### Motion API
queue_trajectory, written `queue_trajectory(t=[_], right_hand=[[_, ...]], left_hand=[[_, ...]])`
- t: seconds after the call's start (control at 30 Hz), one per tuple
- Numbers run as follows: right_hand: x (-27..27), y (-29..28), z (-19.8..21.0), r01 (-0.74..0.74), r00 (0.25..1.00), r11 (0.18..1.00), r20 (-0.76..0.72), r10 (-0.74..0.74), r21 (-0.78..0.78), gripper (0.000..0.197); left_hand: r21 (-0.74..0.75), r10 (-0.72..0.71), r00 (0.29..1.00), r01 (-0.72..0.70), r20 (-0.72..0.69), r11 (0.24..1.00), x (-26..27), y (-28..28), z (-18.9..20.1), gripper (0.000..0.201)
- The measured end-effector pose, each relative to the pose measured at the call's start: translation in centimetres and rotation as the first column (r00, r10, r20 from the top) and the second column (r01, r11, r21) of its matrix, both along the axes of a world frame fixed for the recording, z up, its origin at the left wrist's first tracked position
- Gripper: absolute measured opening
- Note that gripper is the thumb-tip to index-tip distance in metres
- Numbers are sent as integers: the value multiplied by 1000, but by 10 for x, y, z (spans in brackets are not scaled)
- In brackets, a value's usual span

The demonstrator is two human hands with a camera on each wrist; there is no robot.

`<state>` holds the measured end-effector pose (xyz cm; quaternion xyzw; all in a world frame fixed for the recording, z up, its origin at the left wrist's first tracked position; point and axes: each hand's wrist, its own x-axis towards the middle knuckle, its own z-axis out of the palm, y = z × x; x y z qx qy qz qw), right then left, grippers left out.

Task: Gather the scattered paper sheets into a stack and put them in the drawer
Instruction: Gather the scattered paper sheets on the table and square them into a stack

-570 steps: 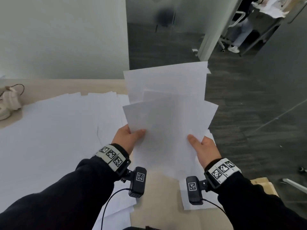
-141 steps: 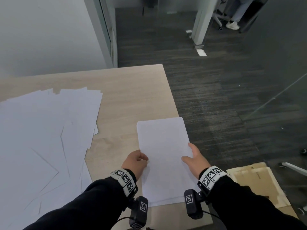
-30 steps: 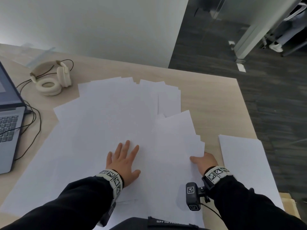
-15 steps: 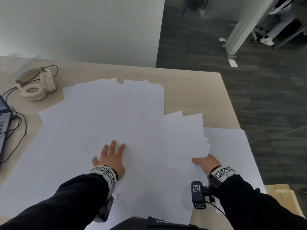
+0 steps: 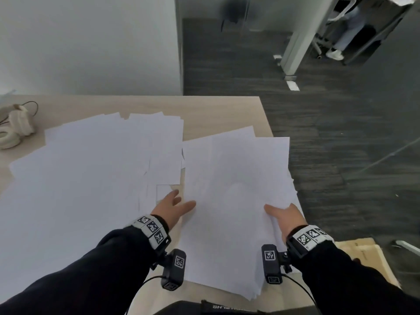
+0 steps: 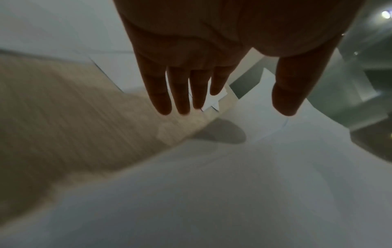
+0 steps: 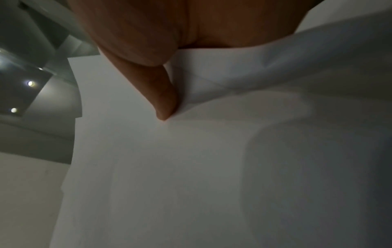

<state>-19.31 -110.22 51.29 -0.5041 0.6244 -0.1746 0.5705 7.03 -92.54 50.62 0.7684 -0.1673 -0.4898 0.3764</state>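
Wooden worktop [image 5: 218, 110]: right hand [image 5: 284, 215] grip pinching fanned bundle [image 5: 234, 201]; left hand [image 5: 170, 206] flat, holding nothing; scattered sheets [image 5: 91, 178] beyond it ungathered, drawer unseen.

Head view looking forward and down over the desk [image 5: 216, 110] from above, each wrist view looking along its palm from close in, all three sharing the loose paper sheets [image 5: 234, 201] at the desk's right end

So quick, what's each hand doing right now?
Left hand: open, fingers straight, thumb over the gathered bundle of sheets; contact unclear.
Right hand: holding that bundle's right edge, thumb on top.
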Motion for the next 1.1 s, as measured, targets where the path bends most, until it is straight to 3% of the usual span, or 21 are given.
queue_trajectory(t=[0.03,0.07,0.13,0.23,0.37,0.47,0.6,0.73,0.87,1.1], right_hand=[[-8,-4,-3,-10,999,1000,31,10,9,47],[-10,-5,-1,0,996,1000,87,-2,22,47],[-17,-4,11,-10,979,998,204,-4,68,23],[-24,-5,27,-85,946,990,321,44,115,24],[-25,-10,31,-192,940,980,296,168,56,37],[-21,-10,35,-211,933,977,301,197,15,45],[-5,-11,50,-262,922,964,284,265,-49,22],[29,-7,71,-356,894,923,236,381,-142,13],[51,3,82,-423,850,872,226,476,-246,7],[60,15,58,-581,768,781,163,619,-229,21]], left_hand=[[-18,39,996,-40,-78,999,-5,-7,2,80],[-44,65,988,-72,-139,996,-9,-12,6,72],[-114,79,976,-103,-202,988,-20,-23,14,62],[-178,76,972,-117,-223,977,-40,-36,25,40],[-208,34,993,-58,-115,976,-61,-48,33,34],[-245,132,991,-128,-1,961,-64,-47,42,12],[-363,281,958,-279,-49,889,-45,-37,62,14],[-465,410,910,-387,-57,796,-24,-29,87,24],[-570,451,886,-426,-105,703,-17,-11,106,33],[-457,454,889,-376,68,806,-17,28,69,19]])
